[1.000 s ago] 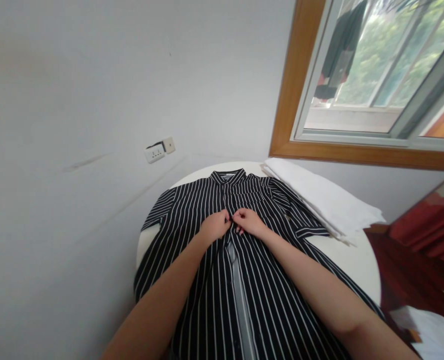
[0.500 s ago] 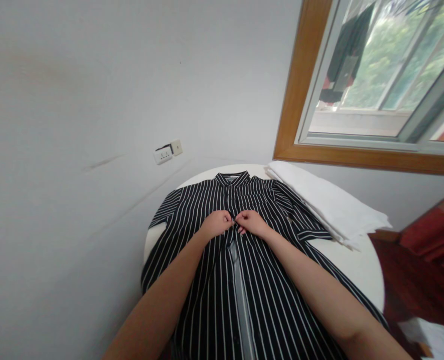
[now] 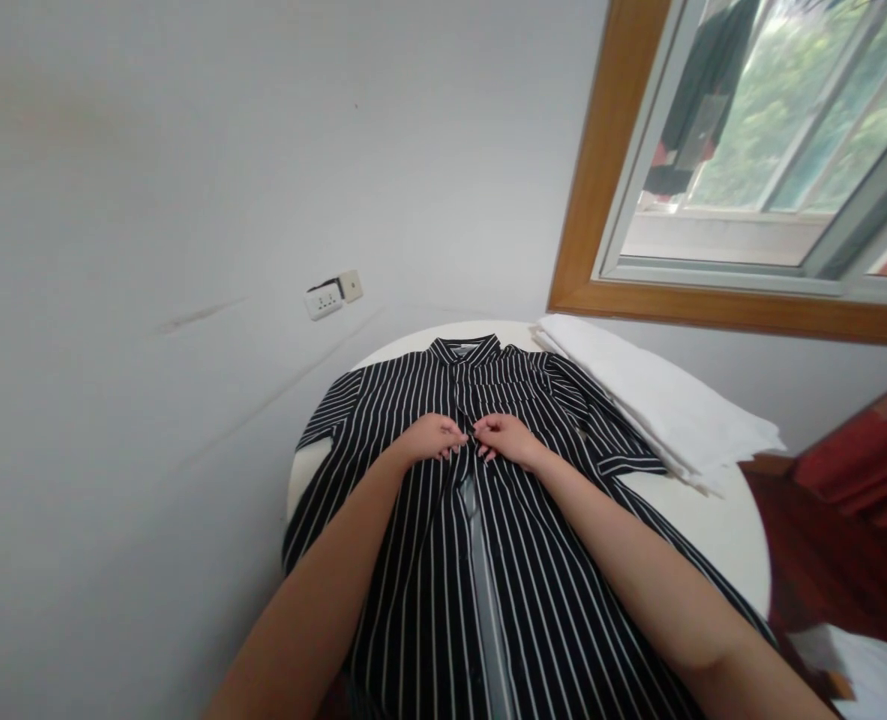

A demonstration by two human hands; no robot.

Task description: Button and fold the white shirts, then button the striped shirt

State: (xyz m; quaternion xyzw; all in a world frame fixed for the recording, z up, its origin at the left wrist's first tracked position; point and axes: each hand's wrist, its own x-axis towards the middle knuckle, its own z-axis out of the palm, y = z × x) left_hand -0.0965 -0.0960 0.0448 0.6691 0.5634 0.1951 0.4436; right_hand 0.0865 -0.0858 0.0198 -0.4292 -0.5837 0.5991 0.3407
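A black shirt with thin white stripes (image 3: pixel 413 560) lies face up on a round white table (image 3: pixel 698 530), collar at the far side. Its front opening runs down the middle, with a grey strip showing below my hands. My left hand (image 3: pixel 432 438) and my right hand (image 3: pixel 509 438) meet at the shirt's placket on the chest. Both have their fingers curled and pinched on the fabric edges there. My forearms reach out over the shirt's lower half.
A folded white cloth (image 3: pixel 660 400) lies on the table's right side, beside the shirt sleeve. A wall socket (image 3: pixel 324 298) sits on the white wall at left. A wood-framed window (image 3: pixel 750 170) is at upper right. Dark red furniture (image 3: pixel 848 540) stands right of the table.
My hands stay at the shirt's placket; the left hand's fingers have loosened and stretched out a little. The view has shifted slightly.
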